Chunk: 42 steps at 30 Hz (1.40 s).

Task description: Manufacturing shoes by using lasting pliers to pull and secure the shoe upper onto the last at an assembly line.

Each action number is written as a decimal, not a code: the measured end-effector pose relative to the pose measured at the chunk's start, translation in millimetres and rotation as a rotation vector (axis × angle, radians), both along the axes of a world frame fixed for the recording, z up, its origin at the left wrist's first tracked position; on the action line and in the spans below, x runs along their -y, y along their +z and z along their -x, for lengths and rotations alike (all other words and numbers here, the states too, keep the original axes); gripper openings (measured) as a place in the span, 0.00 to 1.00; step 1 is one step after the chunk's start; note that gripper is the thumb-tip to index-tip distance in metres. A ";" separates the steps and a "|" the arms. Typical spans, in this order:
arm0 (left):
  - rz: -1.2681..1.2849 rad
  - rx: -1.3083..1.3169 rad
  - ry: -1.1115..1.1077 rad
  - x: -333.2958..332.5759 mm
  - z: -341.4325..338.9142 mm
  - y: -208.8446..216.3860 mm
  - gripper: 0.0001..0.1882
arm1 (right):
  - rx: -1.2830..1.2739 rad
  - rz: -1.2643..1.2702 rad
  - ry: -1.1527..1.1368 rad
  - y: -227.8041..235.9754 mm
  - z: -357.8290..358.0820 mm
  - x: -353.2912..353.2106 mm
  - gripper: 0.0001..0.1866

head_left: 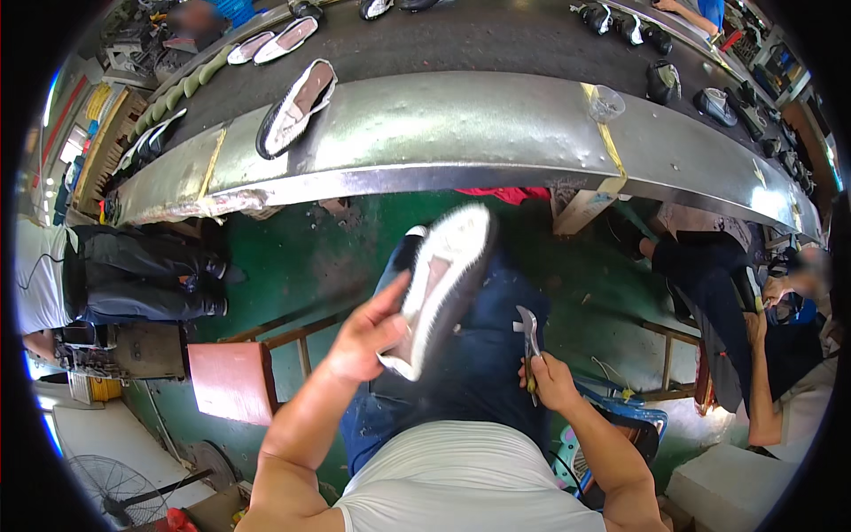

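My left hand (365, 339) is closed on the heel end of a white shoe (461, 239) with a dark side, its thumb inside the opening. The shoe is held up tilted over my lap, slightly blurred, toe pointing away from me. In my right hand (551, 381) is a pair of lasting pliers (531, 332), its metal jaws pointing up and away, apart from the shoe. On the metal ledge ahead and to the left lies another white-and-black shoe (297, 111).
A dark conveyor belt (496, 40) with several shoes runs behind the metal ledge (443, 124). A brown padded stool (232, 381) stands at left, a blue-framed chair (634, 412) at right. People sit or stand on both sides. A fan (115, 492) is at lower left.
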<state>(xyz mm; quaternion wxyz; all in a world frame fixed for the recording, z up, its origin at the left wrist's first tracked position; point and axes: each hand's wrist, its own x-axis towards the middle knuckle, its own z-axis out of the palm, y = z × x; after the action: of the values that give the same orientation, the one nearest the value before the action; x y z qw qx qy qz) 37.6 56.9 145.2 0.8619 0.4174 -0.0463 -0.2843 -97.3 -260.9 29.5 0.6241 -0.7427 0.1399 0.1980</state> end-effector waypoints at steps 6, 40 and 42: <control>-0.170 0.158 0.119 35.9 -186.4 104.0 0.39 | -0.085 -0.110 0.005 -5.4 -18.3 8.9 0.24; -0.898 0.711 -0.039 -75.0 -316.3 157.4 0.37 | -0.193 -0.456 -0.141 -12.0 -21.8 13.7 0.24; -0.699 0.647 0.077 -65.9 -254.3 159.1 0.39 | -0.181 -0.439 -0.131 -12.9 -16.7 10.1 0.24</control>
<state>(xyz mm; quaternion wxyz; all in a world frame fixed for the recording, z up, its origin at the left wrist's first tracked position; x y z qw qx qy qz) 292.0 122.8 304.3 0.6213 0.7506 -0.1983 -0.1062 -80.5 -271.0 16.7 0.7670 -0.5578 0.1970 0.2485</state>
